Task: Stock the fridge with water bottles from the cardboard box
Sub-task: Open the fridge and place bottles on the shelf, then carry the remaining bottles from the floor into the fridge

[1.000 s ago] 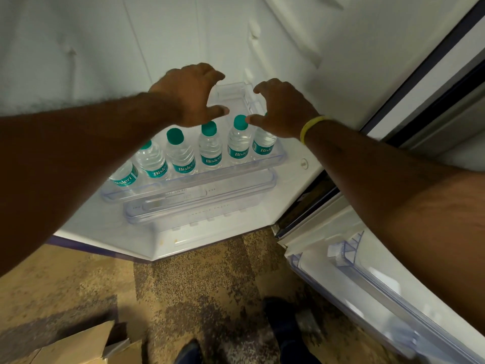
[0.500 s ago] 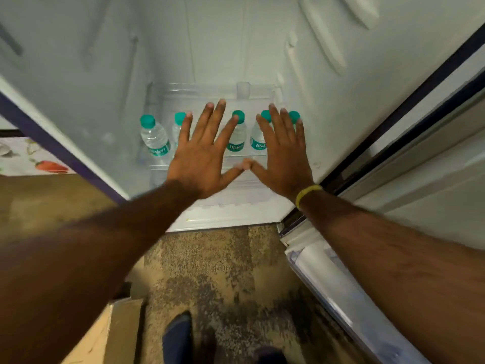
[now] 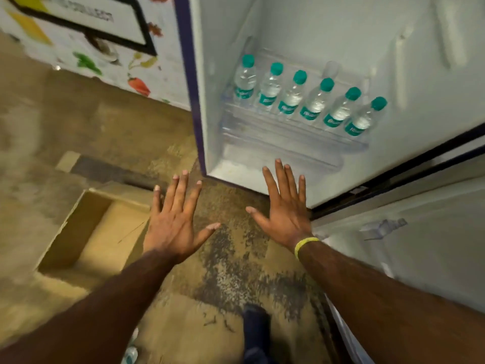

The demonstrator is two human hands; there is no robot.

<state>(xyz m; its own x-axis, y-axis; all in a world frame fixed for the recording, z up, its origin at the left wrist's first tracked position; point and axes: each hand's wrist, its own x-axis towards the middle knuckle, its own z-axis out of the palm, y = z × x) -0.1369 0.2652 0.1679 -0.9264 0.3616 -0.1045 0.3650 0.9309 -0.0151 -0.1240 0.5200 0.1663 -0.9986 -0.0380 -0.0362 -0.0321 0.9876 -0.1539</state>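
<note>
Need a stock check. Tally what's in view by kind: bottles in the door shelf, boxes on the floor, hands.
Water bottles in the door shelf: 6, first at
Cardboard box: 1
Hands: 2, left hand and right hand, both open and holding nothing
Total: 9

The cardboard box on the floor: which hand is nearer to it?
Left. The left hand hovers spread at the cardboard box's right edge; the right hand is farther right, below the fridge door.

Left grip (image 3: 176, 227), right grip (image 3: 284, 210) — outstretched, seemingly empty, fingers spread
</note>
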